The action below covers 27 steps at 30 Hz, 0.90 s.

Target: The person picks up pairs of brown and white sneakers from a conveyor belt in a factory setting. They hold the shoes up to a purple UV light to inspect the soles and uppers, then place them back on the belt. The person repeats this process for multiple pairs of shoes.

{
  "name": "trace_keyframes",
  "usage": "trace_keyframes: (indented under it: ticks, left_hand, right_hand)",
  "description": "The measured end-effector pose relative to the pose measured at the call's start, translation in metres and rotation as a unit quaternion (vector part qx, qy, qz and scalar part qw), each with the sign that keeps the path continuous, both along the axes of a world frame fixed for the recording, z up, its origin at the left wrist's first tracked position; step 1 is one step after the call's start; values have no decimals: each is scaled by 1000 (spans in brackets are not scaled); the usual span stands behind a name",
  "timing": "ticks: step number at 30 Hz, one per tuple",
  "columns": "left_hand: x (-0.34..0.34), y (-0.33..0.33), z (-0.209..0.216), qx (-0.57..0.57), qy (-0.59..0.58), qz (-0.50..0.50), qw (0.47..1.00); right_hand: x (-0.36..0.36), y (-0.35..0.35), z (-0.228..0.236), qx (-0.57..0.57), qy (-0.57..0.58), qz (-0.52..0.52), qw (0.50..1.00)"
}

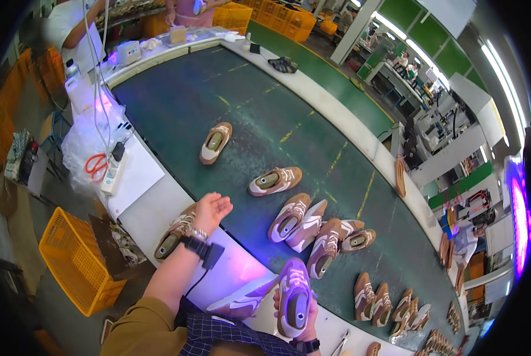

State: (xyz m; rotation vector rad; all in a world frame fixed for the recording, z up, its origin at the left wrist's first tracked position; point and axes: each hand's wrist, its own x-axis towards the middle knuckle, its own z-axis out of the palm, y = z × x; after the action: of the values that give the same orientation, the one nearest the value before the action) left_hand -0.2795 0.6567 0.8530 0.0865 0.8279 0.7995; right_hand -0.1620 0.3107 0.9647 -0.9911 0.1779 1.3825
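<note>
My right hand (310,315) is closed around a brown and white sneaker (294,291), held upright above the white ledge with its opening toward me. My left hand (213,209) hovers empty at the conveyor's near edge, fingers loosely apart. Beneath that forearm, another brown sneaker (171,240) rests on the ledge, partly hidden by my wrist. A further sneaker (241,301) lies on its side on the ledge beside the held one, lit purple. On the green belt ahead are a single sneaker (217,142), a second sneaker (275,180) and a cluster of sneakers (324,248).
Pliers (340,342) lie on the ledge at lower right. Red-handled scissors (96,167), a power strip (115,172) and a plastic bag (90,139) sit at left. An orange crate (78,261) stands on the floor. Co-workers stand at the far end.
</note>
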Motion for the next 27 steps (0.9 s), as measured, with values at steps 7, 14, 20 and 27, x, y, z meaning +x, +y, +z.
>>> trace_keyframes:
  ticks: [7,14,20,27]
  left_hand:
    - [-30,-50,13,30,-5,-133,991]
    - [-59,-113,27,258,110,-324,904]
    - [-92,-170,28,565,266,-465,628]
    - [-72,-207,29,557,316,-537,550]
  right_hand:
    - [139,247,18,209,-159,-32,964]
    - [200,383,-125,-121,-409,-120,897]
    - [64,386,-115,-393,-448,-80,799]
    - [101,358,-140,-138,-331,-127,925]
